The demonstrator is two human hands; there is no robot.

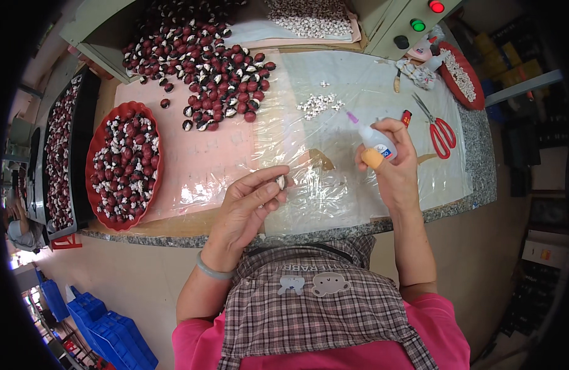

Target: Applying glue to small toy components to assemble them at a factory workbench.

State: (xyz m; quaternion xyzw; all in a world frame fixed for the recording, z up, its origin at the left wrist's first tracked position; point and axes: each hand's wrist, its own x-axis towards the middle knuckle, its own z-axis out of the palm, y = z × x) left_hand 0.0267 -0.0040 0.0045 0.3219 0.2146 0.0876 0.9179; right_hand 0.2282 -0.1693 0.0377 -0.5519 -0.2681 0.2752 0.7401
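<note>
My left hand pinches a small dark and white rounded piece between thumb and fingertips, above the front of the plastic-covered worktop. In my right hand is a small white squeeze bottle with a thin pink nozzle, tilted up to the left. An orange cover wraps a digit of that hand. Beyond the nozzle tip lies a loose scatter of tiny white pieces. A large heap of round dark red, black and white pieces spreads over the back left of the worktop.
A red scalloped tray at left holds red balls and white bits. Red-handled scissors and a red lighter lie at right, near a red dish of white pieces. A metal cabinet with lit buttons stands behind.
</note>
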